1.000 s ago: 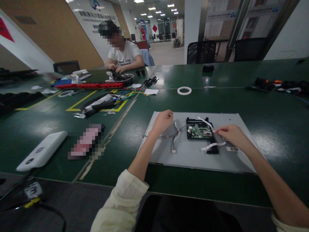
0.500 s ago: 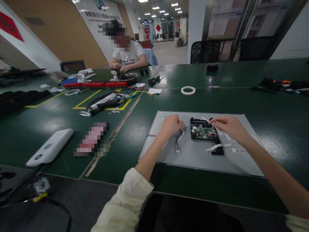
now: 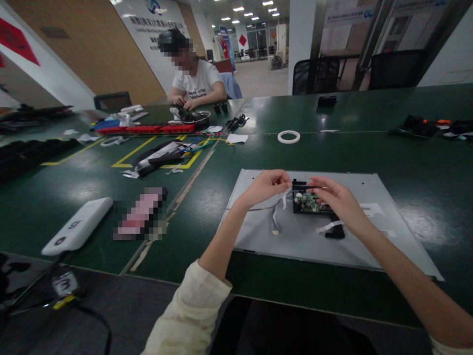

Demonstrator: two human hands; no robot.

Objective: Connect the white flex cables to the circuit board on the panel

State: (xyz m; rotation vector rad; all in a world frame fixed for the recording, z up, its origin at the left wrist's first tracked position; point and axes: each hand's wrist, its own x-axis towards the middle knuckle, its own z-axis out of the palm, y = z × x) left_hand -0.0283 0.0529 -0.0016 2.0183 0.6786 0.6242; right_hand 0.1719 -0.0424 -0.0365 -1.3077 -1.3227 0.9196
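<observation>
A flat grey panel (image 3: 254,234) lies on the green table before me. On it sits a green circuit board (image 3: 307,203) in a black plastic bracket (image 3: 335,231). My left hand (image 3: 269,187) is pinched at the bracket's left end, and a white tape strip (image 3: 285,199) hangs from its fingertips. My right hand (image 3: 338,199) reaches over the board with fingers apart, holding nothing that I can see, and hides the board's right part. A second white strip (image 3: 328,227) lies across the bracket's lower arm. Below my left hand, a grey cable (image 3: 274,219) runs over the panel.
A tape roll (image 3: 288,137) lies beyond the panel. To the left are a white power bank (image 3: 77,226) and a blurred-out pink phone-like object (image 3: 142,212). Coloured wires (image 3: 207,144) lie further back. Across the table, a person (image 3: 197,81) works with their hands.
My left hand has moved right, to the bracket, and now has a white strip at its fingertips. My right hand has shifted left over the board, and its strip no longer shows there.
</observation>
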